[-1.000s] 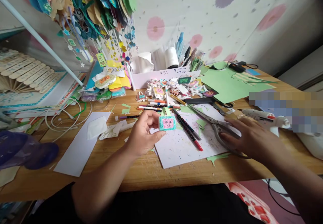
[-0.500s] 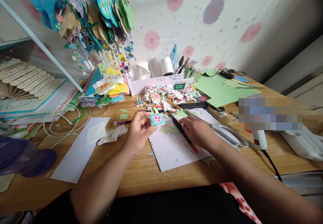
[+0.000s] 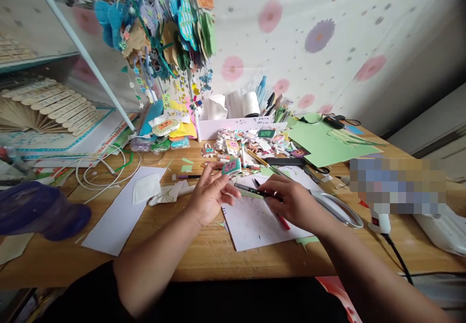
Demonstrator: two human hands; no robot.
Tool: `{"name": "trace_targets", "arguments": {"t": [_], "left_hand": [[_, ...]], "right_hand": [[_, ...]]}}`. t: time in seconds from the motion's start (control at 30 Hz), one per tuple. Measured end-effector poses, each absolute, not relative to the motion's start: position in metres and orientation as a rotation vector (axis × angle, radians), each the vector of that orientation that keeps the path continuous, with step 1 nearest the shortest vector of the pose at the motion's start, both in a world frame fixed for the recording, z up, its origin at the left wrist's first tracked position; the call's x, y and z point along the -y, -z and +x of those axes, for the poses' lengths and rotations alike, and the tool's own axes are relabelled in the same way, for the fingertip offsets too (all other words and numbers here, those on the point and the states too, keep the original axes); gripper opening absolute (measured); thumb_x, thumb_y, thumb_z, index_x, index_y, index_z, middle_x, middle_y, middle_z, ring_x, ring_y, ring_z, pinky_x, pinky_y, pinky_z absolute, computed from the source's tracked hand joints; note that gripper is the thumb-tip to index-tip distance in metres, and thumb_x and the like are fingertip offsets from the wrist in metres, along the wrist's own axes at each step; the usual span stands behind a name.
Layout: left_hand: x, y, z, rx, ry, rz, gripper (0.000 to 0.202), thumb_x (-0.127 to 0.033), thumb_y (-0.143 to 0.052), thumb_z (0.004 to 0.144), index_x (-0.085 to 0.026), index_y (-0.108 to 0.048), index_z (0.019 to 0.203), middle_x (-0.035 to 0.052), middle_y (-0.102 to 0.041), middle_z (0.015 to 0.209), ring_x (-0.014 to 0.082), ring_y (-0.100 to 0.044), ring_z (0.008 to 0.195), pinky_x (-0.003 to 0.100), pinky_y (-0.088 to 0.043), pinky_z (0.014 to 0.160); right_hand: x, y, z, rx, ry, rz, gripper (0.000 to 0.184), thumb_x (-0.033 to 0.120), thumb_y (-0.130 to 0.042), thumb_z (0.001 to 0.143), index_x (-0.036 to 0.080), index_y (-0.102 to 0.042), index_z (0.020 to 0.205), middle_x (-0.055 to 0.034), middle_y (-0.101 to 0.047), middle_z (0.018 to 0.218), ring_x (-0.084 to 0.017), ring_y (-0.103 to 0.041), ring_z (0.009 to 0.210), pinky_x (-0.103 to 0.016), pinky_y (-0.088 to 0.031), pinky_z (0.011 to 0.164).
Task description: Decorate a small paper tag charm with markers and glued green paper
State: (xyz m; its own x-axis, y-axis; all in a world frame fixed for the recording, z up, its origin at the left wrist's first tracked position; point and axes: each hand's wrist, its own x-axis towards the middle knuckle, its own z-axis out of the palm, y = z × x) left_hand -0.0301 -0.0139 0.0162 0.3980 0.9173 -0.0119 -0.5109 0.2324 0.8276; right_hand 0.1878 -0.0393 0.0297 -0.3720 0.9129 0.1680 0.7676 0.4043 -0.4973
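Between the thumb and fingers of my left hand [image 3: 211, 194] is a small decorated tag [image 3: 232, 167], teal at the edge with a pink face drawn on it. Its other fingers are loosely spread. My right hand [image 3: 289, 198] grips a dark pen [image 3: 249, 189] whose greyish end points towards my left hand. That end is close to the left fingertips; whether they touch I cannot tell. Under my right hand, a pen with a red end [image 3: 283, 222] lies on a white sheet [image 3: 251, 231] marked with small ink strokes.
Behind my hands lies a heap of small paper cutouts [image 3: 251, 141] with several markers. Silver scissors-like handles [image 3: 342, 209] rest to the right, near a white glue gun [image 3: 379, 221]. Green paper [image 3: 320, 141] is at back right. White cables [image 3: 92, 168] and a purple object [image 3: 43, 211] are left.
My right hand has lifted a dark pen off the sheet and turned it towards my left hand. My left hand has tilted the tag and opened its lower fingers. The camera view has shifted.
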Motion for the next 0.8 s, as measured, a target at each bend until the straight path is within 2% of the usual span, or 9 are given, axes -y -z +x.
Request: {"name": "trace_targets", "arguments": {"t": [0.07, 0.17, 0.33, 0.47, 0.6, 0.7, 0.8], "left_hand": [[0.016, -0.017, -0.029, -0.517, -1.002, 0.849, 0.043, -0.039, -0.071, 0.075, -0.024, -0.041, 0.102, 0.0010, -0.067, 0.084, 0.0112, -0.061, 0.051, 0.020, -0.043, 0.043], [0.019, -0.014, -0.028, -0.463, -0.985, 0.895, 0.039, -0.039, -0.068, 0.077, -0.022, -0.043, 0.100, -0.0008, -0.065, 0.070, 0.0091, -0.055, 0.046, 0.019, -0.039, 0.043], [0.024, -0.013, -0.024, -0.440, -1.037, 0.950, 0.036, -0.032, -0.071, 0.076, -0.021, -0.046, 0.099, -0.0049, -0.057, 0.066, 0.0047, -0.047, 0.048, 0.018, -0.033, 0.048], [0.028, -0.015, -0.023, -0.468, -1.059, 0.926, 0.038, -0.032, -0.074, 0.073, -0.020, -0.047, 0.097, -0.0061, -0.054, 0.065, 0.0045, -0.044, 0.046, 0.019, -0.032, 0.048], [0.027, -0.017, -0.025, -0.497, -1.071, 0.964, 0.036, -0.034, -0.072, 0.074, -0.020, -0.048, 0.097, -0.0057, -0.055, 0.062, 0.0059, -0.046, 0.047, 0.019, -0.034, 0.049], [0.022, -0.020, -0.031, -0.519, -1.103, 1.008, 0.038, -0.034, -0.073, 0.073, -0.020, -0.048, 0.098, -0.0038, -0.058, 0.067, 0.0078, -0.051, 0.054, 0.020, -0.038, 0.052], [0.016, -0.022, -0.038, -0.568, -1.241, 1.068, 0.040, -0.029, -0.075, 0.070, -0.020, -0.047, 0.097, -0.0033, -0.060, 0.075, 0.0083, -0.054, 0.060, 0.021, -0.042, 0.055]], "right_hand": [[0.045, -0.033, 0.180, 2.253, -0.493, -1.376, 0.026, 0.010, -0.048, 0.079, 0.018, -0.067, 0.096, -0.0065, -0.064, 0.089, -0.017, -0.060, 0.075, -0.029, -0.048, 0.070], [0.049, -0.033, 0.167, 2.295, -0.489, -1.311, 0.027, 0.012, -0.047, 0.084, 0.018, -0.065, 0.103, -0.0076, -0.065, 0.090, -0.018, -0.061, 0.077, -0.029, -0.048, 0.070], [0.048, -0.026, 0.154, 2.294, -0.305, -1.252, 0.024, 0.024, -0.044, 0.093, 0.021, -0.066, 0.101, -0.0073, -0.070, 0.086, -0.018, -0.063, 0.075, -0.026, -0.046, 0.065], [0.043, -0.017, 0.151, 2.327, -0.113, -1.341, 0.025, 0.031, -0.045, 0.094, 0.020, -0.068, 0.094, -0.0069, -0.072, 0.080, -0.018, -0.064, 0.067, -0.025, -0.040, 0.058], [0.037, -0.018, 0.149, 2.338, -0.106, -1.362, 0.027, 0.034, -0.045, 0.094, 0.020, -0.067, 0.093, -0.0073, -0.072, 0.077, -0.018, -0.063, 0.062, -0.025, -0.037, 0.055], [0.034, -0.025, 0.155, 2.383, -0.238, -1.328, 0.031, 0.035, -0.051, 0.091, 0.016, -0.061, 0.113, -0.0086, -0.072, 0.081, -0.019, -0.064, 0.066, -0.026, -0.043, 0.058], [0.031, -0.028, 0.170, 2.348, -0.562, -1.215, 0.054, 0.025, -0.048, 0.091, 0.015, -0.035, 0.143, -0.0114, -0.071, 0.102, -0.019, -0.066, 0.083, -0.030, -0.050, 0.071]]}}
